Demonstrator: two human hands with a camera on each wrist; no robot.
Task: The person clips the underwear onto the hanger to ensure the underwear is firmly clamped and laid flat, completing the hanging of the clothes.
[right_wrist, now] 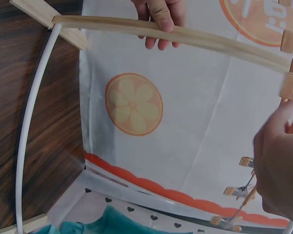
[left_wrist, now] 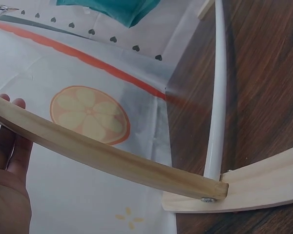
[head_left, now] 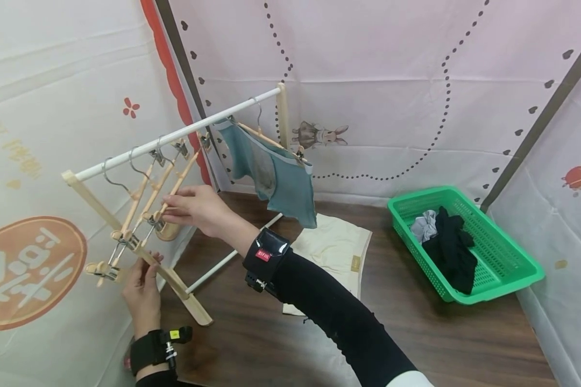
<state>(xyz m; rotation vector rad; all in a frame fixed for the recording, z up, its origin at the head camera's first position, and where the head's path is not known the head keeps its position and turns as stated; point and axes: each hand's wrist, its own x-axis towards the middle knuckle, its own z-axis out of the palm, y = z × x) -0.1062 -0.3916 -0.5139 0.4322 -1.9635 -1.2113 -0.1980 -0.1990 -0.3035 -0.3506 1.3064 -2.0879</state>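
Note:
A small drying rack with a white top rod (head_left: 174,134) leans at the left. My left hand (head_left: 142,295) grips its near wooden post (left_wrist: 102,153), thumb on one side and fingers behind, as the right wrist view shows. My right hand (head_left: 198,209) pinches the lower end of a wooden clip hanger (head_left: 176,183). Beside it, other wooden clip hangers (head_left: 140,196) hang bunched from the rod. Farther along, a teal garment (head_left: 288,180) with a grey patch hangs clipped on another hanger. The right hand's fingertips are partly hidden in its wrist view.
A green basket (head_left: 508,263) at the right holds a black cloth (head_left: 450,250) and a grey cloth (head_left: 423,226). Folded cream fabric (head_left: 334,247) lies on the brown table (head_left: 252,344). The rack's lower white bar (head_left: 222,263) runs near the tabletop. Printed cloth walls surround the table.

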